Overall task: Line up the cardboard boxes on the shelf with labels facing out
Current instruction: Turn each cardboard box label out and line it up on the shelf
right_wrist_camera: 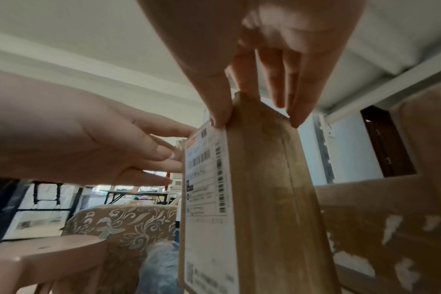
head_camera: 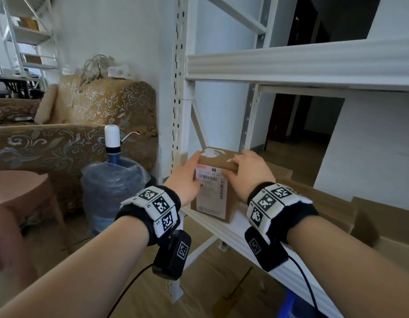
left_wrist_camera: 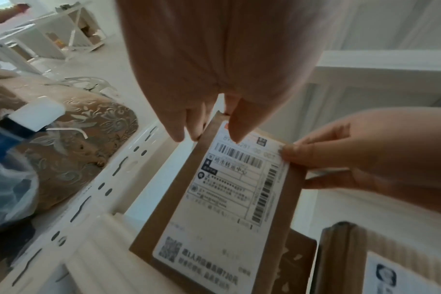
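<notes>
A small upright cardboard box stands at the left end of the white shelf, its shipping label facing out toward me. My left hand pinches the top-left corner, thumb on the label and fingers down the left side. On the other top corner my right hand pinches too, thumb at the front edge and fingers along the right side. The box's brown taped side and its label show close up. More cardboard boxes lie to its right on the shelf.
A perforated white upright post stands just left of the box. An upper shelf beam runs overhead. A blue water jug with pump, a patterned sofa and a pink stool are to the left on the floor.
</notes>
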`<move>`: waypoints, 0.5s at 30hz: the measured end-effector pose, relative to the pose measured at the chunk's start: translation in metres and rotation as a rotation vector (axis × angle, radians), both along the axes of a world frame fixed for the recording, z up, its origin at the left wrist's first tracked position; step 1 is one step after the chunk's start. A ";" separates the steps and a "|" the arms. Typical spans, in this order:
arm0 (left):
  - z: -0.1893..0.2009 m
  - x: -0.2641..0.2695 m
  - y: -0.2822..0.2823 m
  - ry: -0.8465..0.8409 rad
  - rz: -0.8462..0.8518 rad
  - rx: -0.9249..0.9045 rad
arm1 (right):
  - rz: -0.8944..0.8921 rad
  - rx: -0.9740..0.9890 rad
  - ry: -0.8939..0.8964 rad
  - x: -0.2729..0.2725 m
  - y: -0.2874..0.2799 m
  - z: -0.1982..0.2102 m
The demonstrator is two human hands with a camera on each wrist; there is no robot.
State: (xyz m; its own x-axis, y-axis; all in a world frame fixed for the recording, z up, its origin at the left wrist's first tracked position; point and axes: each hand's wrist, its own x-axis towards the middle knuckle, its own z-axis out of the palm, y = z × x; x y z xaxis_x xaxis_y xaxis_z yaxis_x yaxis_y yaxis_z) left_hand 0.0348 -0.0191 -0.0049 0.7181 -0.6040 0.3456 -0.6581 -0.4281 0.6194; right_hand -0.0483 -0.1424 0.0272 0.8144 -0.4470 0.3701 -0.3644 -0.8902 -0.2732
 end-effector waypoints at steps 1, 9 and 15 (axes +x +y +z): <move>-0.001 0.000 -0.002 -0.056 0.026 0.026 | -0.012 -0.002 0.008 0.004 -0.002 0.001; -0.006 0.020 -0.019 -0.311 0.097 0.274 | -0.042 -0.099 0.062 0.040 -0.009 0.002; 0.004 0.041 -0.027 -0.310 0.101 0.282 | -0.010 -0.119 0.107 0.059 -0.017 0.002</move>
